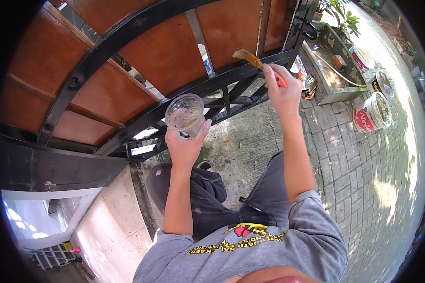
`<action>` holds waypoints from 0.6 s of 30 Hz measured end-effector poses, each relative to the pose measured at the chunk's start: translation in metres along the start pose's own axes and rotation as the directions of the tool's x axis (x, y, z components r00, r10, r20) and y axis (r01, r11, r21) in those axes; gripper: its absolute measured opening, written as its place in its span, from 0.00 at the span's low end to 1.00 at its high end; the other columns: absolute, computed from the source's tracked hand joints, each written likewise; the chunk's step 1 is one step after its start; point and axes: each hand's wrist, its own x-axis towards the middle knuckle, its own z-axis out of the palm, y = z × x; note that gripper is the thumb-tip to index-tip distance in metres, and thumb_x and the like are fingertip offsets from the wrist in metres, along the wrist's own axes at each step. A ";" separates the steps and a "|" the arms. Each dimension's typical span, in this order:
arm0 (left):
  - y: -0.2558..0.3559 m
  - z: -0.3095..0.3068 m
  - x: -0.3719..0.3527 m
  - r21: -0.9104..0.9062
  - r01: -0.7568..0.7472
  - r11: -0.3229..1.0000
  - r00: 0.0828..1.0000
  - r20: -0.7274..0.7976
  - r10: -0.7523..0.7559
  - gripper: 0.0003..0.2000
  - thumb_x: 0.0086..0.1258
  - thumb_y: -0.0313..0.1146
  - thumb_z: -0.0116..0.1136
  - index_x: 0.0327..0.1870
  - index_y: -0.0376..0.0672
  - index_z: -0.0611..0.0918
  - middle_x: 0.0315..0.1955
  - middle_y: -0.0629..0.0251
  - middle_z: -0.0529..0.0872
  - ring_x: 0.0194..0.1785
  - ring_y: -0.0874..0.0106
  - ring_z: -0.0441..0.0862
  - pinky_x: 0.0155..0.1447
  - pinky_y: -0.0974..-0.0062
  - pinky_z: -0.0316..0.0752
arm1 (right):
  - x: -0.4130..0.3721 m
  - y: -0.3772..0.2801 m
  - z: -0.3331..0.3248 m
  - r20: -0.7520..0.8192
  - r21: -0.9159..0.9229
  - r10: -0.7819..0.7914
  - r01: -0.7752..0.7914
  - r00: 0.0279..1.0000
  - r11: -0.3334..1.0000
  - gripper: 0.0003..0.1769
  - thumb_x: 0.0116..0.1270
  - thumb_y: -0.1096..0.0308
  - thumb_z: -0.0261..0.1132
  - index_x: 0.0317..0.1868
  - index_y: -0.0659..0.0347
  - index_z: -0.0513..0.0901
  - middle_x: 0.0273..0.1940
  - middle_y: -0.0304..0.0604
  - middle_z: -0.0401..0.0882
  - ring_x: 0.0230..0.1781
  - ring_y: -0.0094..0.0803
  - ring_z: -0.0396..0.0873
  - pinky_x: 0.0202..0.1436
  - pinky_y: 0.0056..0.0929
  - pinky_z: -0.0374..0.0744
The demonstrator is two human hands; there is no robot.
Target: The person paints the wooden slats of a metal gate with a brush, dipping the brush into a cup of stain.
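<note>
In the head view my left hand (184, 146) is wrapped round a clear plastic cup (185, 114), its open top facing up and some residue inside. My right hand (284, 89) grips the red handle of a paintbrush (252, 59), whose bristles point up and left. The brush tip is close to a reddish-brown panel (229, 28) of a black metal gate frame (212, 86), with no clear sign of touching it. Cup and brush are apart. Several such panels, some with a glossy sheen, line the gate.
On the right, a white and red bucket (365, 118) stands on grey paving (344, 165), near a black tub (381, 85) and another bucket (361, 59). A weathered trough (337, 89) is beside them. My legs are bent below the gate. A slatted rack (52, 257) is at the lower left.
</note>
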 end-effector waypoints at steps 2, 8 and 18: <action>-0.002 0.001 -0.002 0.032 -0.025 0.999 1.000 -0.002 0.025 0.35 0.56 0.38 0.86 0.61 0.30 0.80 0.50 0.52 0.90 0.54 0.66 0.88 0.61 0.68 0.80 | 0.010 -0.012 -0.017 0.185 0.079 0.180 -0.197 0.966 0.977 0.14 0.73 0.61 0.74 0.46 0.67 0.91 0.26 0.45 0.88 0.21 0.31 0.85 0.29 0.26 0.80; 0.002 0.001 -0.005 0.040 -0.039 0.998 0.999 0.000 0.039 0.35 0.56 0.38 0.86 0.61 0.31 0.80 0.50 0.52 0.89 0.54 0.65 0.88 0.62 0.67 0.80 | 0.018 -0.027 -0.019 0.267 0.303 0.134 -0.215 0.954 0.928 0.13 0.74 0.65 0.74 0.50 0.68 0.92 0.26 0.40 0.88 0.23 0.19 0.84 0.30 0.19 0.81; 0.001 0.006 -0.012 0.043 -0.021 0.999 0.999 0.044 0.020 0.34 0.58 0.37 0.86 0.62 0.33 0.80 0.49 0.55 0.90 0.54 0.66 0.88 0.62 0.67 0.80 | 0.013 -0.029 0.019 0.250 0.261 -0.139 0.071 0.958 0.963 0.10 0.71 0.68 0.74 0.45 0.66 0.86 0.26 0.45 0.86 0.23 0.25 0.83 0.32 0.26 0.80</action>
